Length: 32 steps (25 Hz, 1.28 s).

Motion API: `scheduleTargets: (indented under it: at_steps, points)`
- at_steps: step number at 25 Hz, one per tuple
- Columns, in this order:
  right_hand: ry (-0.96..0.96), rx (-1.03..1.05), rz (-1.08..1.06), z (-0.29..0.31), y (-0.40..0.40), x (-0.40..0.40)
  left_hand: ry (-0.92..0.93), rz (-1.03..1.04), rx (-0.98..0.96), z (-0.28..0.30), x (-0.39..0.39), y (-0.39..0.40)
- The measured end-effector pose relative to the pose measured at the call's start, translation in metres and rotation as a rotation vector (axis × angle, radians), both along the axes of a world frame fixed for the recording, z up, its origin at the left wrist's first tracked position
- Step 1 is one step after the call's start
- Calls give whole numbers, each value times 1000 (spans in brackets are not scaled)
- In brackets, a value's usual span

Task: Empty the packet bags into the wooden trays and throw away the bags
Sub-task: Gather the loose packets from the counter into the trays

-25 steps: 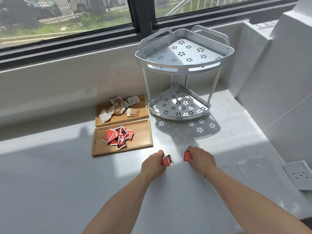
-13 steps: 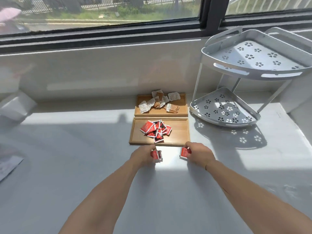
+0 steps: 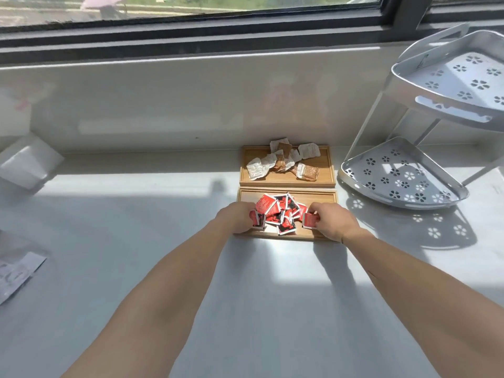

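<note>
Over the near wooden tray (image 3: 316,197), the left hand (image 3: 236,220) grips one red packet (image 3: 257,219) left of the pile (image 3: 281,211); the right hand (image 3: 331,221) grips another red sachet (image 3: 310,221) to its right.

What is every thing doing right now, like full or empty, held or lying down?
Left hand: closed on a red packet.
Right hand: closed on another red packet.
Near wooden tray: holds a pile of red packets.
Far wooden tray: holds brown and white packets.
Corner rack: both shelves empty.
</note>
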State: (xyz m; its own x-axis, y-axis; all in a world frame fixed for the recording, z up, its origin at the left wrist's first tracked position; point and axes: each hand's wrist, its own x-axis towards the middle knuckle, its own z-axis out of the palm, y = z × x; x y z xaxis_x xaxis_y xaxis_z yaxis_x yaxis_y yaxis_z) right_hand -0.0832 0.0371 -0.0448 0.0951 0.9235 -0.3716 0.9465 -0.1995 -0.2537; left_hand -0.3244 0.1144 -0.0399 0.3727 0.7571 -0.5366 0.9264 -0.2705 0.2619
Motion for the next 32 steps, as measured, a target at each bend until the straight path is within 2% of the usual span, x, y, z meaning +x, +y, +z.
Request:
scheduleTargets:
  at_steps: [3,10,15,21,27,32]
  points:
    - [-37,-4,4,-6,5,-2,46,-17,-9,-9,1,8]
    - [-156,56,-43,-6,-7,-13,40,-55,181,-19,-4,5]
    - [-170,27,-52,6,-25,-24,59,-51,218,-15,-8,-10]
    - [-170,-71,-79,18,-61,-30,-63,-86,204,2,8,-42]
    - [-150,-107,-122,27,-123,-3,-199,-204,-16,14,40,-93]
    - [-126,-172,-193,36,-197,38,-50,-353,-153,15,85,-146]
